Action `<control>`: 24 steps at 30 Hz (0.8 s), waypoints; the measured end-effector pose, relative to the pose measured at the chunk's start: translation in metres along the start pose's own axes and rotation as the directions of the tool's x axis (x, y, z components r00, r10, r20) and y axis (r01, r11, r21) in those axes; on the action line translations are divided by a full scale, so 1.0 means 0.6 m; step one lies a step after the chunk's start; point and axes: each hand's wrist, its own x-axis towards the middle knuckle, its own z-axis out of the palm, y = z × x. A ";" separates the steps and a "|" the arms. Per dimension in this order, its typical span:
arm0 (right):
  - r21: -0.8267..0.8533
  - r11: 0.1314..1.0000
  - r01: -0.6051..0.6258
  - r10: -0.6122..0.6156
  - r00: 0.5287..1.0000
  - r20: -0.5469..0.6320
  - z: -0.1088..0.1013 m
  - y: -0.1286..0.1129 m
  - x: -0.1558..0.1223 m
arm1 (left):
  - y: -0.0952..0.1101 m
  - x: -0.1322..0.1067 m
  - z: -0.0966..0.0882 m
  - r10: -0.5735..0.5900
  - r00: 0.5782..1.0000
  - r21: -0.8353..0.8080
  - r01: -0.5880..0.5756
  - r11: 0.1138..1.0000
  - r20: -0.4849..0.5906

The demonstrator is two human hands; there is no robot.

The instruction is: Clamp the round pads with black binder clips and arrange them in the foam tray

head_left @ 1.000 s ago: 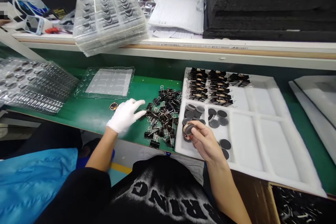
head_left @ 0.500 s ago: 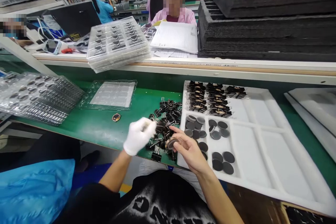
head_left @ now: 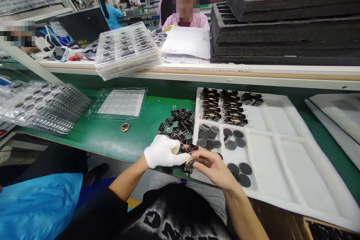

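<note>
My right hand (head_left: pixel 212 167), bare, is closed on a round black disc (head_left: pixel 191 163) with a tan and gold edge. My left hand (head_left: pixel 165 151), in a white glove, pinches a black binder clip (head_left: pixel 192 147) by its wire handles, at the far edge of the disc. Whether the clip's jaws are over the edge I cannot tell. Beyond my hands lies a heap of binder clips (head_left: pixel 180 122). To the right, a white tray (head_left: pixel 270 161) holds loose dark discs (head_left: pixel 240 170) and rows of clipped discs (head_left: pixel 232 107).
A single round part (head_left: pixel 125 127) lies on the green bench (head_left: pixel 98 135). Behind it is a flat clear plastic tray (head_left: pixel 120 103); stacked blister trays (head_left: pixel 47 107) lean at the left. A shelf edge (head_left: pixel 197 73) crosses above, with black foam trays (head_left: pixel 281 37) on it. A person sits opposite.
My left hand has moved right and nearer from the clip heap, bringing a binder clip to the disc. My right hand, still gripping the disc, has shifted slightly right and nearer.
</note>
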 end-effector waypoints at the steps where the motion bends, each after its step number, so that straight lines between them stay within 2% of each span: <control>1: -0.010 1.000 0.002 -0.002 1.000 0.005 -0.001 -0.002 0.001 | -0.001 0.001 0.001 -0.005 1.000 -0.004 0.005 1.000 0.008; 5: -0.038 0.999 0.018 -0.019 1.000 -0.004 -0.005 -0.011 0.002 | -0.002 0.003 0.004 -0.038 0.997 0.030 0.036 0.999 0.074; 8: -0.055 0.998 0.015 -0.014 1.000 0.019 -0.009 -0.017 -0.001 | -0.002 0.004 0.007 0.025 0.989 -0.042 -0.019 0.999 0.146; 15: -0.033 0.999 0.004 -0.003 0.999 0.042 -0.009 -0.021 -0.005 | -0.004 0.004 0.031 0.146 0.989 -0.069 -0.147 0.987 -0.013; 19: 0.104 0.994 -0.028 0.024 0.999 0.042 0.002 -0.021 -0.007 | -0.009 0.004 0.032 0.194 0.981 -0.137 -0.193 0.972 -0.006; 20: 0.168 0.985 -0.033 0.032 0.999 0.009 0.004 -0.022 -0.007 | -0.012 0.004 0.029 0.184 0.983 -0.189 -0.179 0.966 0.007; 22: 0.298 0.954 -0.022 0.065 0.989 -0.135 0.008 -0.025 -0.006 | -0.018 0.002 0.020 0.137 0.990 -0.318 -0.116 0.941 0.044; 24: 0.375 0.927 0.007 0.122 0.940 -0.318 0.010 -0.026 -0.001 | -0.024 0.000 0.008 0.077 0.993 -0.437 -0.028 0.899 0.095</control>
